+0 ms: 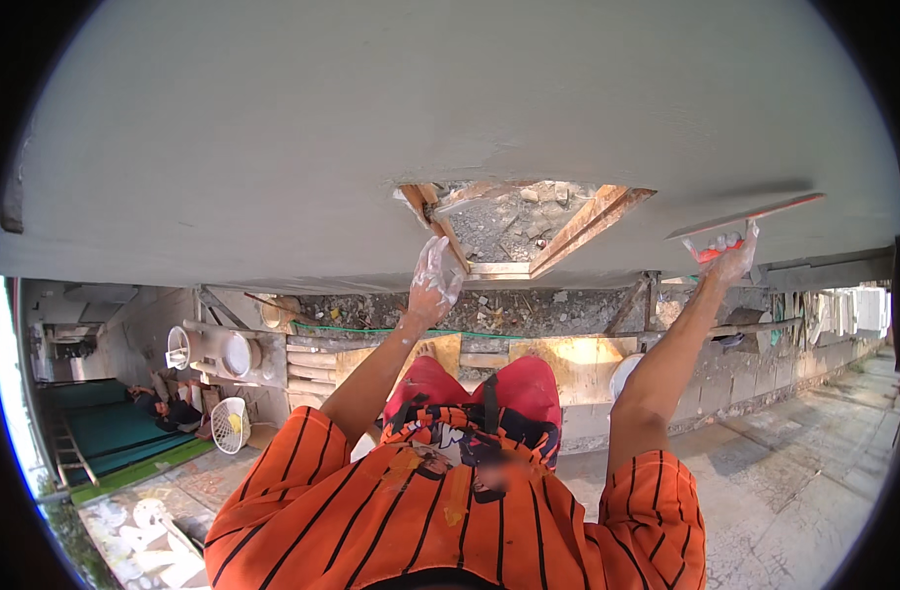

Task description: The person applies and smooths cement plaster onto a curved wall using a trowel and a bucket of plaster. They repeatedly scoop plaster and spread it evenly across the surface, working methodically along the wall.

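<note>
A grey plastered wall (273,128) stretches across the upper part of the head view. Low in it is an opening edged by a wooden frame (590,228), with rubble visible through it. My right hand (727,258), smeared with white, grips the red handle of a plastering trowel (750,215). The trowel's long flat blade lies close to the wall, right of the opening; whether it touches cannot be told. My left hand (435,280) is raised by the frame's left side with fingers stretched out, whitened and holding nothing. Contact with the frame is unclear.
Wooden boards (568,364) and poles (312,359) form a platform under my feet, with a green line (401,330) along it. Left and below are a round bucket (240,354), a white chair (230,425) and a person (180,408) on a green surface. Paving (784,472) lies right.
</note>
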The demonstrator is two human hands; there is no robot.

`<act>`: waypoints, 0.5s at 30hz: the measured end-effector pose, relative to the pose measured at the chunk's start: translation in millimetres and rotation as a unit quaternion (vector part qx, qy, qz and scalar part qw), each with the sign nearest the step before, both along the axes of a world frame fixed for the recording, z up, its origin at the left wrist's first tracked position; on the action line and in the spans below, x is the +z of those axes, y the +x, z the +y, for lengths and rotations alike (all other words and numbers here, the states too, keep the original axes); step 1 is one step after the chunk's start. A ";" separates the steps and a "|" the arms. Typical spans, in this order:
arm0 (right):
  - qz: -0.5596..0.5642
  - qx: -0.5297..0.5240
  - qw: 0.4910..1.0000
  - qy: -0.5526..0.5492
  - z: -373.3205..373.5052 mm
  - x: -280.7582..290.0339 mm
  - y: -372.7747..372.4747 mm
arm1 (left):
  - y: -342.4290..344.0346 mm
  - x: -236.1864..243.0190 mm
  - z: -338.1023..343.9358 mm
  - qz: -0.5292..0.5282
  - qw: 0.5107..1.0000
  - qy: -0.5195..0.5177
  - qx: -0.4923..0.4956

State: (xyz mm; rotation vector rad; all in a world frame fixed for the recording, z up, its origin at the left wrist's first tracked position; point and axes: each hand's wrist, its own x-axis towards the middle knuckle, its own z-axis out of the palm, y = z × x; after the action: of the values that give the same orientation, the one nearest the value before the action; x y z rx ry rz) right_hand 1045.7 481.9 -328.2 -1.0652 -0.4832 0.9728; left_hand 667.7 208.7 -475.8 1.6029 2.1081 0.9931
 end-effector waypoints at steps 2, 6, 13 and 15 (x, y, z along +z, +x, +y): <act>-0.003 0.033 0.998 0.050 -19.6 -4.9 -59.4 | -24.9 -10.3 -86.4 -0.042 0.997 -0.060 0.022; -0.126 0.125 0.968 0.177 -86.2 -12.8 -188.8 | -101.9 -17.8 -233.9 -0.115 0.963 -0.134 0.203; -0.205 0.225 0.913 0.270 -215.7 3.3 -408.2 | -263.8 169.4 -173.3 0.118 0.911 0.233 0.319; -0.138 0.263 0.922 0.247 -230.3 4.4 -420.9 | -286.0 223.2 -134.3 0.260 0.861 0.319 0.298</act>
State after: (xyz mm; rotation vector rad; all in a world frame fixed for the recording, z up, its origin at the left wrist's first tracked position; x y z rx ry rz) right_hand 624.9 251.6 -323.8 -0.6140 -1.2259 1.0849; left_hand 381.6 74.4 -252.7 1.6385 2.9786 1.7705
